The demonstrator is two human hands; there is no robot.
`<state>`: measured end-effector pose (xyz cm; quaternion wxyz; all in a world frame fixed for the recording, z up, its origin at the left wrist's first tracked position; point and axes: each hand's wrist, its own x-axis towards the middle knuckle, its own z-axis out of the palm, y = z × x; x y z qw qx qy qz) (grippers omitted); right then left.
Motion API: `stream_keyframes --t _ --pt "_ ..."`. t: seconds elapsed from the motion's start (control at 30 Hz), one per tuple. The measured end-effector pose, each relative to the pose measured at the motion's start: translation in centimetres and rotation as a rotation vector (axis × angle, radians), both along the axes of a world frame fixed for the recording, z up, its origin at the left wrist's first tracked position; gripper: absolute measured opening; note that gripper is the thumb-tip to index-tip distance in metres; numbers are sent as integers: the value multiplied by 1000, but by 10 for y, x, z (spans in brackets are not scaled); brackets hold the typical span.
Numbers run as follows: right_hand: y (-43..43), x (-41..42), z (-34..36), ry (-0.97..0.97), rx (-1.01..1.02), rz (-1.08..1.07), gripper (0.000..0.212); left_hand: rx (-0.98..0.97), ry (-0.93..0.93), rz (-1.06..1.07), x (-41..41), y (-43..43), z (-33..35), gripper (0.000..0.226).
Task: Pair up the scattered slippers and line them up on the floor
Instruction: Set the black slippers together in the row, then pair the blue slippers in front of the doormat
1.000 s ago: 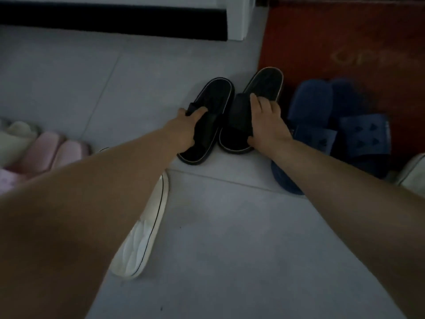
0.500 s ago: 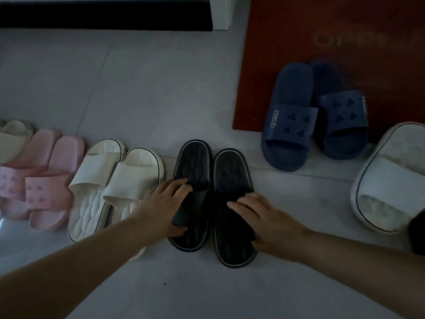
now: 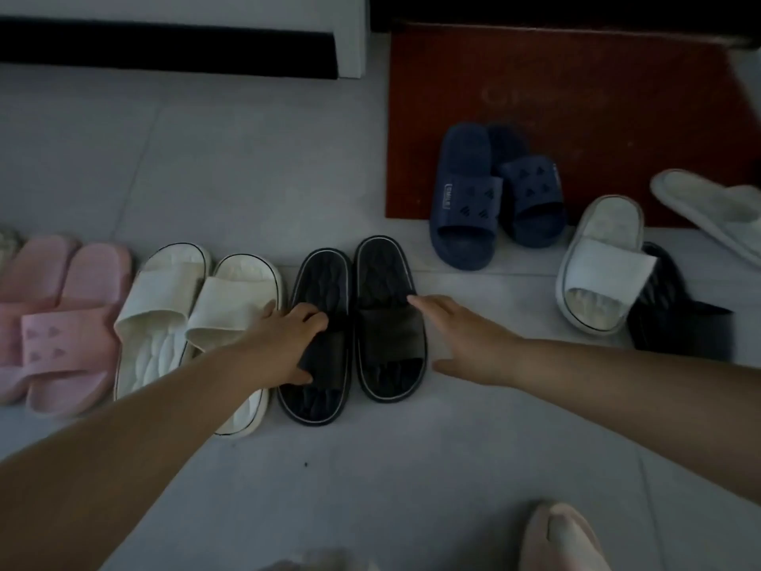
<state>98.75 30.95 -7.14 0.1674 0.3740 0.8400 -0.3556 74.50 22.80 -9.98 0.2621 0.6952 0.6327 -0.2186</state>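
Pale footwear toe (image 3: 556, 537) at the lower edge, nearest me: blurred, not assessed. My left hand (image 3: 288, 344) grasps the strap of the left black slipper (image 3: 319, 278), fingers over, thumb tucked beneath. My right hand (image 3: 469, 344) is released, fingers straight along the outer side of the right black slipper (image 3: 383, 269); contact cannot be confirmed. Both slippers lie flat on the tile, side by side, at the right end of the row. They are just beside the cream slippers (image 3: 164, 298), with the pink slippers (image 3: 70, 331) beyond those.

Finding one: the left black slipper sits nearer me than its mate. Letting go now would, I judge, leave the pair staggered.

Finding two: my left wrist lies over the nearest cream slipper. A careless withdrawal could knock it askew or drag the black strap along.

Further out, a white slipper (image 3: 601, 257) rests on a lone black slipper (image 3: 679, 323); lifting either may shift the other. The navy slippers (image 3: 465, 191) straddle the edge of the red mat (image 3: 576, 96). A second white slipper (image 3: 708, 212) lies beyond; pairing it unchecked risks a mismatch.
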Motion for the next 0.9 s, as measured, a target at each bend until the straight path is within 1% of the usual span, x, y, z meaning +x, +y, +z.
stream_keyframes --t 0.07,0.1,0.23,0.3,0.4,0.5,0.6,0.7,0.77,0.83,0.9 --pt "-12 18 21 -60 -44 -76 86 -3 -13 15 4 -4 6 80" --pt "-18 29 31 -105 -65 -81 84 10 -21 19 5 -4 10 81" --pt "-30 81 67 -302 -131 4 79 118 -53 52 3 19 36 87" --pt "-18 96 77 -357 -138 -9 78 192 -60 79 3 34 47 87" --pt "24 105 80 -361 -43 -59 74 274 -128 153 8 47 57 86" --pt "77 109 75 -362 91 -42 76 277 -206 196 24 54 63 90" --pt "134 106 64 -337 214 7 82 229 -206 198 51 68 67 97" --pt "188 100 43 -200 295 -40 90 185 -224 248 81 105 62 103" --pt "217 100 25 -139 356 -49 94 216 -278 326 103 137 52 105" --pt "238 103 8 -153 376 -47 104 266 -286 364 125 169 39 104" --pt "253 107 -7 -190 366 -33 111 300 -220 345 147 194 27 103"
